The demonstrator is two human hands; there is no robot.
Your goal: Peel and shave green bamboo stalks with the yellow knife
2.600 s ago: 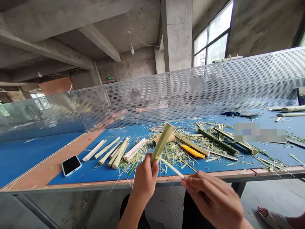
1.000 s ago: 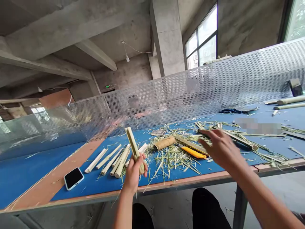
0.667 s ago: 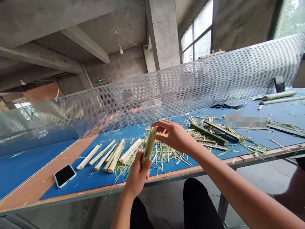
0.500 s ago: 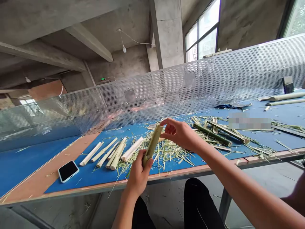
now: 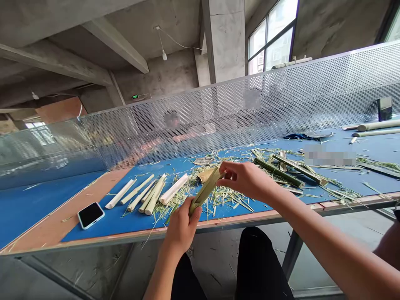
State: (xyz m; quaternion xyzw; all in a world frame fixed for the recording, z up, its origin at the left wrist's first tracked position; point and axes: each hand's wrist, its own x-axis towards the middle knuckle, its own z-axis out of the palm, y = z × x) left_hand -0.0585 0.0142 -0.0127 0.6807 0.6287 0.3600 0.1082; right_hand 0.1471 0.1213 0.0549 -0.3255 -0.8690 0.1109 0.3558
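Clenching a split green bamboo section (image 5: 204,192) in a left grip (image 5: 181,227), the person pinches its upper end between the fingers of a right grip (image 5: 246,181). It is held above the blue surface (image 5: 109,233), over scattered bamboo shavings (image 5: 225,196), with pale peeled bamboo sticks (image 5: 140,196) and a smartphone (image 5: 90,215) to the left.

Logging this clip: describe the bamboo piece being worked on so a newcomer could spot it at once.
At the near edge of the blue-topped workbench, the person's left hand and right hand hold a split green bamboo strip above the surface. Unlike the pale peeled sticks lying to its left, it is green and off the bench.
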